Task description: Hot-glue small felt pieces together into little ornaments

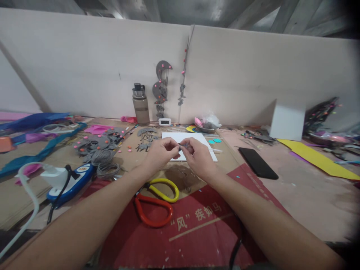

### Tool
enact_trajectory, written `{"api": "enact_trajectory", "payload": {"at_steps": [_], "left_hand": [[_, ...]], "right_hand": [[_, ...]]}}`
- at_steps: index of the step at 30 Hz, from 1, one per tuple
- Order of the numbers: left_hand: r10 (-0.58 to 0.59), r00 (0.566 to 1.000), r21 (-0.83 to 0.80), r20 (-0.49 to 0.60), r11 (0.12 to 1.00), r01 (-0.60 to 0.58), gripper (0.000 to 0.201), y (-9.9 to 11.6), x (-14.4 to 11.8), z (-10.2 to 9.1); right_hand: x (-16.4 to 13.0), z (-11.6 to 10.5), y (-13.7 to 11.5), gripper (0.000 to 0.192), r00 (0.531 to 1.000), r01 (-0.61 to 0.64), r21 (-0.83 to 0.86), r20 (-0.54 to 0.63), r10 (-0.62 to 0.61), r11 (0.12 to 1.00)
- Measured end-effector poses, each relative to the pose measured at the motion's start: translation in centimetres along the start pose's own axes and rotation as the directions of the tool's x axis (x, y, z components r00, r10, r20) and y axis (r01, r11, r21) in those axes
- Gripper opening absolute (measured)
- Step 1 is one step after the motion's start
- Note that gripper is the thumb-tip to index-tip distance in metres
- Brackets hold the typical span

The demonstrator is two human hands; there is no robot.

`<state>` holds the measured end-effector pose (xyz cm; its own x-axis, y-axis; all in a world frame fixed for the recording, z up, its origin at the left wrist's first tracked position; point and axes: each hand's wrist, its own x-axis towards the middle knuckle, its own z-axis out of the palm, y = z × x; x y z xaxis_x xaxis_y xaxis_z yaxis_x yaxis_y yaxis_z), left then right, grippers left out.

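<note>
I have both hands, left hand (161, 150) and right hand (198, 155), pinched together on a tiny grey piece (184, 145), held just above the white sheet (209, 152) at mid-bench. The piece is small, dark and mostly hidden by my fingertips. A loose pinch could drop it among the grey scraps (146, 140) to the left, where I judge it would be hard to find.

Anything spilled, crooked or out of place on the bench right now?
Small pink beads lie scattered loose across the brown cardboard bench top left of the white sheet. Nothing looks damaged; both hands pinch a small grey piece.
</note>
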<state>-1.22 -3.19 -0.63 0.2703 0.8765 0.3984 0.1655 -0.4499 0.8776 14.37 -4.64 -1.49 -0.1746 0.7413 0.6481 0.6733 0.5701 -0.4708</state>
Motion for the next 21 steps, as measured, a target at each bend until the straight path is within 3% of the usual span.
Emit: {"api": "enact_trajectory", "payload": {"at_steps": [21], "left_hand": [[-0.045,0.995,-0.201,-0.086,0.979,0.027,0.017,-1.3,0.5,0.3]], "right_hand": [[-0.1,0.3,-0.4,0.015,0.998,-0.042,0.116,0.041,0.038,0.992]]}}
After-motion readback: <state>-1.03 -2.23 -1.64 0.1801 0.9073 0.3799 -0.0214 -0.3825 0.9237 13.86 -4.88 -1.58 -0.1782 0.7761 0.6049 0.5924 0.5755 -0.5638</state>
